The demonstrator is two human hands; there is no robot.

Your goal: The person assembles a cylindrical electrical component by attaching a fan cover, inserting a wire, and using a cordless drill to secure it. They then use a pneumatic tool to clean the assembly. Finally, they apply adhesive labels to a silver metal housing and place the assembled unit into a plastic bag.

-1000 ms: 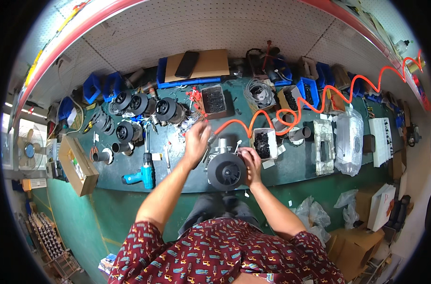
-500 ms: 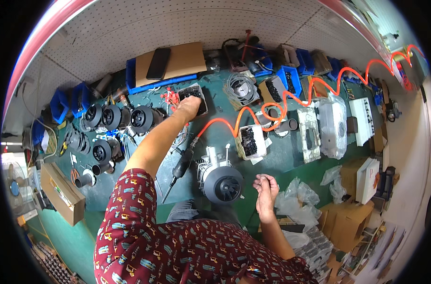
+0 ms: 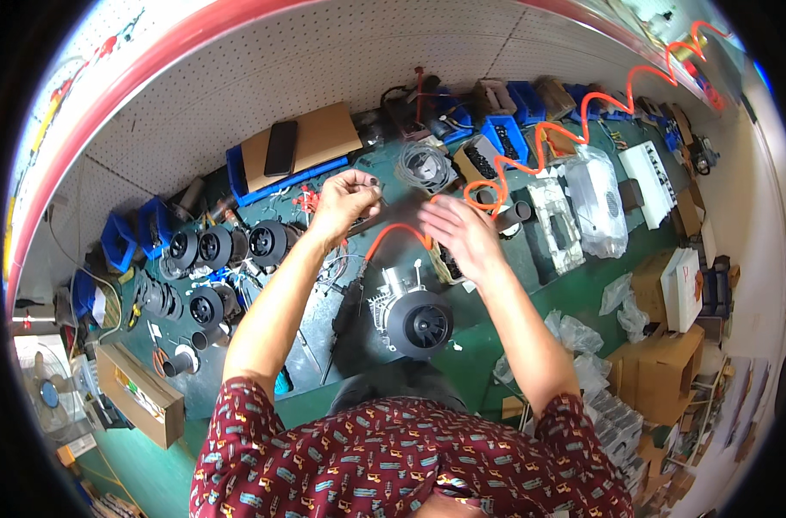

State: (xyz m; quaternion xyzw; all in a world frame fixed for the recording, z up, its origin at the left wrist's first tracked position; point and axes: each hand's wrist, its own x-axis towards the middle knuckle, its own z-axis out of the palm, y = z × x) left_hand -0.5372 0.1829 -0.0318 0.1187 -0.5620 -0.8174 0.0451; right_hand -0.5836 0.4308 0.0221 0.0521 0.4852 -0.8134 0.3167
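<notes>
Left hand (image 3: 345, 207) and right hand (image 3: 464, 233) are raised over the tabletop (image 3: 524, 259), apart from each other. Thumb and fingers of the left are drawn together around a small dark piece (image 3: 375, 182), too small to identify. The right is open, its fingers stretched out and slightly blurred, partly covering a box of dark parts (image 3: 438, 266).

Nearer the person, at the tabletop's front edge, sits a metal blower unit (image 3: 401, 311) with a black fan wheel (image 3: 420, 324) facing up; neither hand touches it. Just left of it lies a dark hand tool (image 3: 344, 315), and an orange coiled hose (image 3: 397, 230) runs behind it. Farther left stand similar fan units (image 3: 268, 243). Toward the back, a phone (image 3: 280, 148) rests on cardboard (image 3: 328, 138).
</notes>
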